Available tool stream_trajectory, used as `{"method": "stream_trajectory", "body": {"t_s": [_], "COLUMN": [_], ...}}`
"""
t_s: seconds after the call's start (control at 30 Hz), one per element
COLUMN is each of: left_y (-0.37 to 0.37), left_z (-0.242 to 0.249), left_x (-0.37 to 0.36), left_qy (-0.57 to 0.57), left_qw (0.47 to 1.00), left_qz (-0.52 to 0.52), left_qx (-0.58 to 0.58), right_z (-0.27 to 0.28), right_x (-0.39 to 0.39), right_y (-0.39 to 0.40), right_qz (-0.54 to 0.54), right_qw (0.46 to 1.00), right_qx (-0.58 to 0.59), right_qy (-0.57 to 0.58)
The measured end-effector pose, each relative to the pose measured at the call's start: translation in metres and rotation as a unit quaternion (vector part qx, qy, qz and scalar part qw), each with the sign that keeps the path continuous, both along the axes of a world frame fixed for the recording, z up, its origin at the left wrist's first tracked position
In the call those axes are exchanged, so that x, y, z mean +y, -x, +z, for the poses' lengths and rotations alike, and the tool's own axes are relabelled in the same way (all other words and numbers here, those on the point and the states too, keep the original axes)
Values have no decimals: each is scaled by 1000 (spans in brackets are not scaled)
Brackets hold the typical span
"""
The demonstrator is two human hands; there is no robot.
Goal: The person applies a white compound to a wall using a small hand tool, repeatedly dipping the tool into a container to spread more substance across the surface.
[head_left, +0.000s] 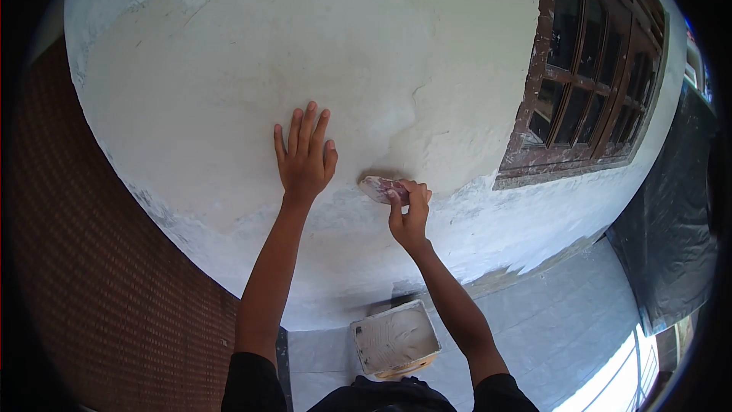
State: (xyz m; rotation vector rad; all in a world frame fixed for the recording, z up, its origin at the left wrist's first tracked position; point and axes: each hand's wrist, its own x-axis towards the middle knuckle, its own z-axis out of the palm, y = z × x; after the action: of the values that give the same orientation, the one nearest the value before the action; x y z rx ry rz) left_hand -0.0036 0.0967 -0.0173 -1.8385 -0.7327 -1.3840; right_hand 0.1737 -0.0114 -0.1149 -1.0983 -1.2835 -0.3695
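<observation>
At four o'clock, close to the middle of my view, my right hand (412, 217) grips one end of a reddish tool (379, 188), thumb below and fingers curled over it. The tool, smeared with white, lies against the wall (229, 91). At nine o'clock from it, my left hand (305, 172) is open and holds nothing, its fingers a little apart and its palm towards the wall.

Around the hands, coverage looks partial to me: a patchy white band (473, 221) runs along the bottom and up the left edge, while much of the middle is cream. Just above the tool, at one o'clock, a ragged line (415, 107) shows, seemingly not smoothed over. How dry any of it is, I cannot tell.

Farther out, a tub (432, 326) of pale paste (396, 339) sits at six o'clock, a window (587, 69) at two, and woven matting (114, 275) at eight.
</observation>
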Motion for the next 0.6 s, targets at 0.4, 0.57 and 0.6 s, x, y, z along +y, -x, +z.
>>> {"method": "stream_trajectory", "body": {"t_s": [0.4,0.57,0.6], "left_y": [-3,-3,-3], "left_z": [-15,-16,-15], "left_x": [1,0,1], "left_qy": [6,13,9], "left_qw": [1000,999,999], "left_qz": [27,37,35], "left_qx": [-6,-7,-7], "right_z": [23,26,22], "right_x": [7,-2,1], "right_y": [-4,-5,-2], "right_qz": [18,134,62], "right_qw": [982,949,990], "right_qx": [183,270,104], "right_qy": [-43,-88,-71]}}
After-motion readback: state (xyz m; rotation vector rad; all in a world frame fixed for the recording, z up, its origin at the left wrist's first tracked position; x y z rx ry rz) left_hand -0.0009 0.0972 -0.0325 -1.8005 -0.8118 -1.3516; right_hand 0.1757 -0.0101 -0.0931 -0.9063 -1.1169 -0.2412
